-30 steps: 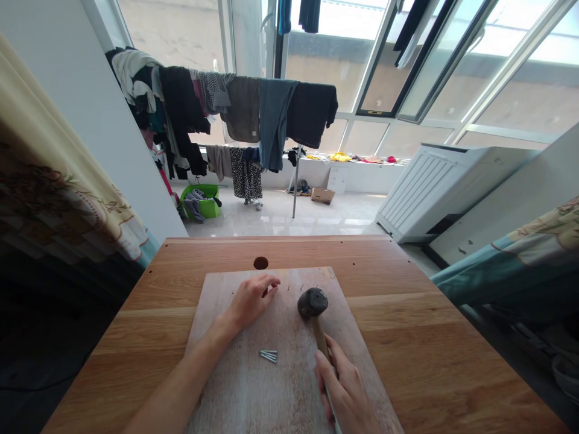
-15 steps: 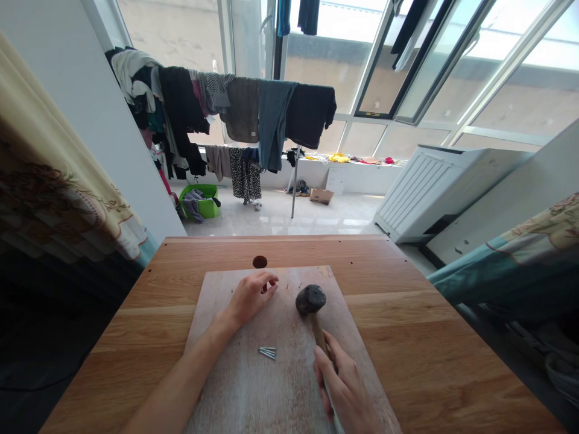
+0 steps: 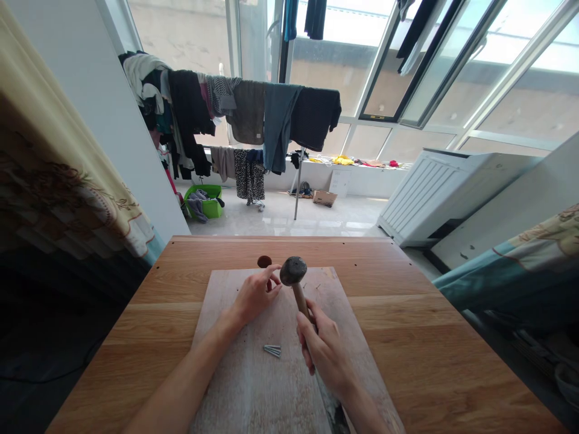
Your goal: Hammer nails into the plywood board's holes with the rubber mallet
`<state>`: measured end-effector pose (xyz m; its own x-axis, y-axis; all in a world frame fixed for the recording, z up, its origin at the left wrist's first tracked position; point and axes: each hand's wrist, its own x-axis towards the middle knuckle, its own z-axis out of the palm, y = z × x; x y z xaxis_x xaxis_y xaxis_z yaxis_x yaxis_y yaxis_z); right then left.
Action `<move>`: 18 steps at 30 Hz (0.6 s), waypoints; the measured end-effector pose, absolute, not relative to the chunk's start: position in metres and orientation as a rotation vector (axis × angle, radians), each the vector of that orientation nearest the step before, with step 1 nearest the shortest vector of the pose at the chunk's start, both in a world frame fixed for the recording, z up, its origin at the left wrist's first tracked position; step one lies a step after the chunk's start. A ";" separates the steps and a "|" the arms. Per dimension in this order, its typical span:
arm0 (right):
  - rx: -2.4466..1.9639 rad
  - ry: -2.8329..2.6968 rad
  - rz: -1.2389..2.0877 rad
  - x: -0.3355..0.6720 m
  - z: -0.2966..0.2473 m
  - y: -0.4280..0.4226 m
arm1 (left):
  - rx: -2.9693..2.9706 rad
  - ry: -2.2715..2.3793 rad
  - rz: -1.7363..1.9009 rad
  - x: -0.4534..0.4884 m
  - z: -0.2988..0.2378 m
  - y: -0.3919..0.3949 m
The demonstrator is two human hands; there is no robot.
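My left hand (image 3: 257,294) rests near the far edge of a worn wooden board (image 3: 253,386), thumb and fingers curled toward each other. Whatever sits between those fingertips is too small or hidden to make out. My right hand (image 3: 323,340) is wrapped around the wooden handle of a mallet (image 3: 293,272). Its rounded black head is raised just right of my left fingertips. Several loose silver nails (image 3: 272,350) lie together on the board, between my forearms. A few thin nails (image 3: 318,287) stick up from the board's far right part.
Beneath the board is a wooden table (image 3: 407,361) with a round hole (image 3: 265,261) near its far edge. Beyond it stand a clothes-laden drying rack (image 3: 296,187), a green basket (image 3: 212,208) and a white cabinet-like unit (image 3: 420,193). Curtains hang on both sides.
The mallet has risen and swung left, so its head is now close to my left fingertips. My left hand has barely moved on the board. The view has shifted slightly.
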<state>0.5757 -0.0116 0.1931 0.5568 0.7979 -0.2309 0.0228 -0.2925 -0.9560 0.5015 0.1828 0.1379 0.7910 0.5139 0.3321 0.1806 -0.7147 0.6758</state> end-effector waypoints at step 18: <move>-1.703 -0.699 0.898 0.572 0.183 -0.004 | 2.324 0.561 0.662 0.503 0.139 0.183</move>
